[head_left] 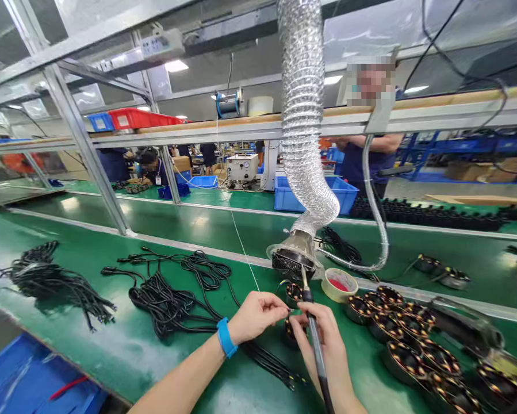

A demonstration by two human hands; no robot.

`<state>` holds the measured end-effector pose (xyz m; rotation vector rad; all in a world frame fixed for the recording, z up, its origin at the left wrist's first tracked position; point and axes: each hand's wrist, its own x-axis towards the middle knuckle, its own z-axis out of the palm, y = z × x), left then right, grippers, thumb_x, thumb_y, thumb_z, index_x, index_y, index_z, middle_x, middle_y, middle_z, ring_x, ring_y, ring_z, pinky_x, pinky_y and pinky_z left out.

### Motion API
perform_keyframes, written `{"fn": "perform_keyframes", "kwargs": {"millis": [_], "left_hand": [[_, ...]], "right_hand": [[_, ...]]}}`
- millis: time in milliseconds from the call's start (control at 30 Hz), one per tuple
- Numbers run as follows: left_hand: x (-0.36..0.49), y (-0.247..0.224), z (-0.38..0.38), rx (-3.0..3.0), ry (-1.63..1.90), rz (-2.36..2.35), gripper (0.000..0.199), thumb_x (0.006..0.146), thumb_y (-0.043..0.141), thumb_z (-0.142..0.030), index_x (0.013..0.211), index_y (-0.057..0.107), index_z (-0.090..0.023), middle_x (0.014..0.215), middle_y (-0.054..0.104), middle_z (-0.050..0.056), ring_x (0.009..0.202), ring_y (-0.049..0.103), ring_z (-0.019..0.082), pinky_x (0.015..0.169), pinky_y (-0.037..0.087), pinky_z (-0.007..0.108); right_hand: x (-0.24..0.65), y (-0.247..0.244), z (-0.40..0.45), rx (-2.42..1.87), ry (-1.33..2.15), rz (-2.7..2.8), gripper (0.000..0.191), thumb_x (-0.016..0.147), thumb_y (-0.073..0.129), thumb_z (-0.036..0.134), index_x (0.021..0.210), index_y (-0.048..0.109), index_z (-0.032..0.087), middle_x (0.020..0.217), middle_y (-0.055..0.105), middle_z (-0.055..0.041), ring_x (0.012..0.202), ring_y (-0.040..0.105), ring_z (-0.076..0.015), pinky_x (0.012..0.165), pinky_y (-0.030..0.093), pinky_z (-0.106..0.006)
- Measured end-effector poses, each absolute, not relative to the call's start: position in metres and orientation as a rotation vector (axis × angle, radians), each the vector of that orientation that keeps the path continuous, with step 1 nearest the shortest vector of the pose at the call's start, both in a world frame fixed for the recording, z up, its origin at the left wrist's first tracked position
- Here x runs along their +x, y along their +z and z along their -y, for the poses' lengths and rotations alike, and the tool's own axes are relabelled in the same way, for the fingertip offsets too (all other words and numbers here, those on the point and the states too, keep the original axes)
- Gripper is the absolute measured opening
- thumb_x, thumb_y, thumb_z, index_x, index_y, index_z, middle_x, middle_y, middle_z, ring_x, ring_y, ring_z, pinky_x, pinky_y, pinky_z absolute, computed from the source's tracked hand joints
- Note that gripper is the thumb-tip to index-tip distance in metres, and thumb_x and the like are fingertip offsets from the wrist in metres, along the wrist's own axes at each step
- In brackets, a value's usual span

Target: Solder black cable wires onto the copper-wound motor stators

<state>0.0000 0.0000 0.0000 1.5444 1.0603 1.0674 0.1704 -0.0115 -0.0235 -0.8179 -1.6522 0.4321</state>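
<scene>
My left hand [258,314], with a blue band at the wrist, has its thumb and index finger pinched at a small wire end; what exactly lies between them is too small to tell. My right hand [325,339] holds a soldering iron [313,328], its tip pointing up in front of the round black fan vent [290,261]. The fingertips of both hands nearly meet over a small round motor part [293,292] with coloured wires. A second such part is partly hidden under the fingers. A thin white strand [245,250] hangs down just behind my left hand.
Coiled black cables [167,302] lie left of my hands, with another bundle [55,282] farther left. A tape roll [339,285] and several round copper-wound parts [407,359] sit at the right. The silver duct [303,115] hangs ahead. A person [366,155] stands beyond the bench.
</scene>
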Motion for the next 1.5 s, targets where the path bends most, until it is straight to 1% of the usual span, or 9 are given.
{"fn": "perform_keyframes", "kwargs": {"millis": [133,267,467,633,833,967,1200,1400,1500], "left_hand": [[0.003,-0.007,-0.005,1.518,1.125,-1.058,0.021,0.08,0.064,-0.03,0.079,0.068,-0.009,0.068,0.06,0.002,0.061,0.047,0.011,0.058,0.036,0.022],[0.005,-0.009,0.001,1.619,1.023,-1.061,0.01,0.074,0.06,-0.018,0.078,0.067,-0.011,0.066,0.058,0.0,0.06,0.045,0.01,0.057,0.034,0.021],[0.008,-0.008,0.013,1.818,0.938,-1.094,0.013,0.077,0.059,-0.02,0.08,0.07,-0.013,0.07,0.061,0.001,0.065,0.05,0.013,0.061,0.038,0.022],[0.005,0.002,0.012,1.762,0.941,-1.071,0.017,0.082,0.061,-0.026,0.075,0.068,-0.013,0.065,0.053,-0.001,0.06,0.043,0.011,0.056,0.033,0.022],[-0.002,0.01,0.009,1.618,0.873,-1.0,0.023,0.082,0.065,-0.035,0.078,0.066,-0.012,0.069,0.055,0.001,0.063,0.049,0.011,0.059,0.037,0.022],[0.0,0.006,0.009,1.458,0.801,-1.01,0.031,0.084,0.063,-0.045,0.08,0.06,-0.014,0.058,0.044,-0.005,0.048,0.034,0.007,0.047,0.026,0.021],[0.009,-0.003,0.008,1.509,1.0,-1.108,0.024,0.084,0.062,-0.035,0.073,0.061,-0.014,0.07,0.055,0.0,0.069,0.047,0.012,0.066,0.037,0.023],[0.004,-0.016,-0.003,1.366,1.064,-1.275,0.021,0.08,0.062,-0.035,0.075,0.062,-0.015,0.06,0.047,-0.004,0.051,0.033,0.008,0.05,0.026,0.021],[0.003,-0.019,-0.006,1.299,1.044,-1.278,0.021,0.079,0.063,-0.036,0.075,0.061,-0.015,0.055,0.042,-0.007,0.046,0.026,0.006,0.046,0.02,0.021]], "right_hand": [[0.167,-0.025,0.016,-0.835,0.383,1.69,0.02,0.094,0.058,0.022,0.114,0.056,0.023,0.104,0.051,-0.0053,0.082,0.064,-0.0168,0.075,0.056,-0.028],[0.169,-0.02,0.02,-0.853,0.284,1.73,0.026,0.092,0.063,0.024,0.117,0.057,0.024,0.11,0.051,-0.0079,0.099,0.061,-0.0226,0.083,0.054,-0.033],[0.168,-0.022,0.025,-0.716,0.345,1.81,0.028,0.098,0.05,0.013,0.123,0.055,0.025,0.11,0.049,-0.0075,0.098,0.06,-0.0182,0.085,0.053,-0.029],[0.17,-0.022,0.024,-0.784,0.383,1.717,0.024,0.099,0.051,0.015,0.119,0.056,0.025,0.109,0.047,-0.0062,0.086,0.063,-0.0143,0.077,0.055,-0.024],[0.172,-0.02,0.023,-0.801,0.47,1.644,0.024,0.097,0.052,0.012,0.116,0.057,0.025,0.109,0.046,-0.005,0.077,0.065,-0.0115,0.072,0.055,-0.021],[0.168,-0.023,0.025,-0.813,0.471,1.618,0.027,0.095,0.053,0.01,0.117,0.057,0.026,0.107,0.048,-0.0046,0.079,0.064,-0.0125,0.076,0.055,-0.024],[0.169,-0.032,0.022,-0.858,0.503,1.619,0.026,0.096,0.05,0.012,0.118,0.058,0.024,0.107,0.049,-0.0062,0.083,0.063,-0.0148,0.076,0.055,-0.026],[0.182,-0.02,0.019,-0.887,0.421,1.567,0.023,0.098,0.052,0.016,0.117,0.062,0.024,0.101,0.061,-0.0045,0.089,0.064,-0.0163,0.081,0.052,-0.027],[0.185,-0.016,0.021,-0.929,0.397,1.515,0.014,0.098,0.054,0.021,0.108,0.064,0.022,0.097,0.067,-0.0034,0.088,0.066,-0.0169,0.079,0.053,-0.026]]}}
